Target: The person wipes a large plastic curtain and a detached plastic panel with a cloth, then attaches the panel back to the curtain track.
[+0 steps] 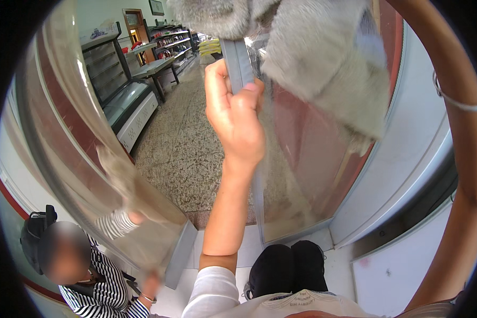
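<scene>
My left hand (240,115) is closed around the grey edge strip (235,63) of a clear plastic door curtain (298,159), thumb on the near side. Above and to the right of it hangs a grey plush cloth (314,51), against the upper part of the curtain. My right arm is raised along the right rim, and its hand is out of view past the top edge. Whether that hand holds the cloth cannot be seen. On the left, a second clear curtain panel (151,230) with a grey lower edge hangs apart from the first.
A person in a striped top (107,282) is at lower left, one hand near the left panel. Through the gap are a speckled floor (179,159), a display cooler (131,107), a table (155,67) and stocked shelves (179,43). A white panel (397,254) stands at right.
</scene>
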`<state>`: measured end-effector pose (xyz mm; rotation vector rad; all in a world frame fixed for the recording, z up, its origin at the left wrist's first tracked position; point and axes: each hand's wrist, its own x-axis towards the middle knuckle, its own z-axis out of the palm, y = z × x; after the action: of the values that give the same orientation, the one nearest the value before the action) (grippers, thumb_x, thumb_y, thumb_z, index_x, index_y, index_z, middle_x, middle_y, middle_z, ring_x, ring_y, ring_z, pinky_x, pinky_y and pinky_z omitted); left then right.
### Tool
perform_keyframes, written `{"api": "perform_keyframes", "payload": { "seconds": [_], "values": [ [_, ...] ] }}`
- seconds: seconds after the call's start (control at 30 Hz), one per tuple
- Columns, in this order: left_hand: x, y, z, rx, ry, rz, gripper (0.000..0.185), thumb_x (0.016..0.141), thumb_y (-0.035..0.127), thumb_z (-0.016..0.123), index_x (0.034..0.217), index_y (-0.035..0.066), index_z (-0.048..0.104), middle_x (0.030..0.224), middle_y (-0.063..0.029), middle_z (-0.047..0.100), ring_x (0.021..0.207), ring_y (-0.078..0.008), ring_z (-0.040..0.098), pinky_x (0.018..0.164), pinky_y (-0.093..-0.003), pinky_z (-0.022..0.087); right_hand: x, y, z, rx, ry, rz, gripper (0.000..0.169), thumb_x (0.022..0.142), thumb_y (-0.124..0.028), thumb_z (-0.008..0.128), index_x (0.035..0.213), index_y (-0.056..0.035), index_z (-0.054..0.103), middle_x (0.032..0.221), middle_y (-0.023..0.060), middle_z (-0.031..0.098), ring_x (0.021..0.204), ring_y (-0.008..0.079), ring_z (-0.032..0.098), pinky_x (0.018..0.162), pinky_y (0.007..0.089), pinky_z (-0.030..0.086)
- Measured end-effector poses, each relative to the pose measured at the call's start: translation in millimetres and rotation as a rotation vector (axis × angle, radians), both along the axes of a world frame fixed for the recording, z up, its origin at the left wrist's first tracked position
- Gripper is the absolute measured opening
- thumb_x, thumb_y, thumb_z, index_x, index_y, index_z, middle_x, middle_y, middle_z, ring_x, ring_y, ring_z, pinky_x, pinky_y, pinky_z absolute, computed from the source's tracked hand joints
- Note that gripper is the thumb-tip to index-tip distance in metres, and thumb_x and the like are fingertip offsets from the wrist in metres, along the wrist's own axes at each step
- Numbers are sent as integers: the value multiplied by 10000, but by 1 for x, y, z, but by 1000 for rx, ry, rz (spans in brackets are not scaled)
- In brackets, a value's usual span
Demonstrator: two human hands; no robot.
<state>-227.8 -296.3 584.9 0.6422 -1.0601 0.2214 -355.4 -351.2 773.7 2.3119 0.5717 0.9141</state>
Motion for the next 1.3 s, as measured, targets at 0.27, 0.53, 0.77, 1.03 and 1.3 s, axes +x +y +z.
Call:
{"api": "perform_keyframes", "payload": {
  "seconds": [0.27, 0.53, 0.77, 1.03, 1.3],
  "values": [
    [21, 36, -72, 507, -308, 536, 417, 703, 115, 729, 1080, 12, 582, 971, -156, 650, 891, -329, 634, 771, -399, 487, 36, -22, -115, 49, 190, 144, 212, 691, -170, 662, 884, -116, 593, 926, 1, 509, 824, 210, 520, 580, 303, 487],
    [-25, 6, -119, 585, -222, 729, 432, 738, 151, 718, 1112, 36, 536, 1030, -149, 612, 878, -365, 614, 711, -399, 499, -6, -30, -148, -34, 243, -95, 114, 742, -103, 609, 855, -90, 613, 916, -32, 510, 813, 211, 543, 531, 289, 521],
    [-73, -13, -120, 605, -49, 503, 335, 823, 176, 651, 1116, 79, 521, 988, -106, 605, 861, -322, 623, 675, -393, 496, -58, -41, -147, -165, 233, -232, 308, 706, -102, 622, 997, -199, 632, 923, -82, 500, 830, 198, 504, 438, 238, 488],
    [-87, -1, -112, 411, -194, 638, 374, 788, 76, 643, 1146, 47, 538, 1003, -88, 560, 788, -286, 625, 610, -355, 502, -66, -32, -128, -75, 215, -94, 194, 705, -108, 611, 889, -171, 612, 918, -64, 501, 789, 179, 526, 429, 274, 468],
    [-63, 8, -109, 475, -288, 811, 324, 865, -9, 534, 1188, -23, 504, 1015, -176, 477, 838, -327, 558, 684, -355, 471, -13, -63, -24, -32, -15, 98, 169, 806, -69, 596, 966, -24, 621, 975, 98, 590, 869, 232, 597, 804, 331, 497]
  ]
}}
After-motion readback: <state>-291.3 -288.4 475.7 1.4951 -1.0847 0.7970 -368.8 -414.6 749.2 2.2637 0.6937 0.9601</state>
